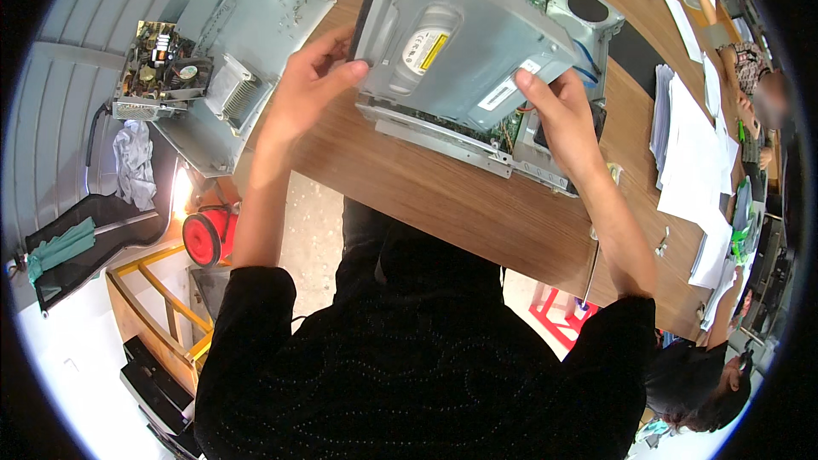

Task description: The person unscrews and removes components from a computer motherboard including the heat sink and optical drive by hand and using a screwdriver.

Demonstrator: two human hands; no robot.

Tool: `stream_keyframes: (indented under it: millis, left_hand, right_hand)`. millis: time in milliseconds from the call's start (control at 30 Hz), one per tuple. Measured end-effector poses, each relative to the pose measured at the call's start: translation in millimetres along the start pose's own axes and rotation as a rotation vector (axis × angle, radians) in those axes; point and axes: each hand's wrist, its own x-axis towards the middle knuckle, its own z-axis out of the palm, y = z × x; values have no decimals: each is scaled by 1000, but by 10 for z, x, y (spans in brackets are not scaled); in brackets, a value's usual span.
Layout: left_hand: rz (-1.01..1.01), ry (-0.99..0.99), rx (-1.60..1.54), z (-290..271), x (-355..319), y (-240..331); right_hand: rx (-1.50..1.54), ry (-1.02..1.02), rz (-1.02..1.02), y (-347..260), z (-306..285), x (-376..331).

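A flat grey metal optical drive with a white and yellow label is held tilted between both my hands. My left hand is at its left edge, thumb on the near face and fingers behind. At the right edge my right hand pinches it, thumb on top near a white sticker, other fingers mostly hidden. Beneath the drive lies an opened metal computer case with a green circuit board and thin wires showing. The drive covers much of its inside.
Left of me a grey case cover holds a finned heat sink and an opened power supply. Paper stacks lie on the wooden table at right. A screwdriver is by the near edge. Other people are at right.
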Motion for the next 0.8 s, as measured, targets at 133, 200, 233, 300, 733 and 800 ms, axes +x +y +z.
stream_keyframes:
  millis: [133,200,233,300,733,800]
  left_hand:
    - [215,28,78,-57,7,47]
    - [295,46,99,-40,4,152]
    - [303,60,82,-31,5,238]
    - [311,66,65,-36,39,356]
    - [578,-264,621,18,178,930]
    - [543,-271,640,20,184,934]
  right_hand:
    - [-122,-66,-14,15,-14,-115]
    - [-153,-109,-25,37,-75,-124]
    - [-184,-153,-32,34,-97,-127]
    - [-130,-174,-16,6,-101,-156]
    - [-614,-359,-198,93,-287,-275]
    - [-547,-353,-234,30,-205,-298]
